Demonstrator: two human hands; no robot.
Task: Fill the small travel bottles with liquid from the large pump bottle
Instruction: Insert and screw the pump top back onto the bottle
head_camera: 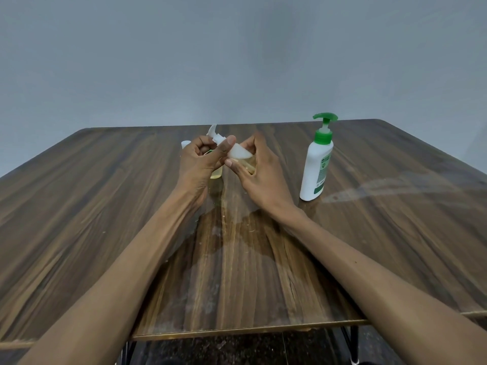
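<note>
Right hand (257, 167) curls round small bottle (249, 164) to steady it – left hand (200, 159) pinches its white cap (238, 153), probably screwing it; pump bottle (317, 164) stands aside.

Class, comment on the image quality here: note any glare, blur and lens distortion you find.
Head view: wide-angle lens bows the wooden table edges; pale glare streaks cross its glossy top right of the white pump bottle with green cap; both hands and the small bottle of yellow liquid look soft.

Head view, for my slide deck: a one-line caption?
Both hands fit a white cap on a small travel bottle beside the pump bottle.
</note>
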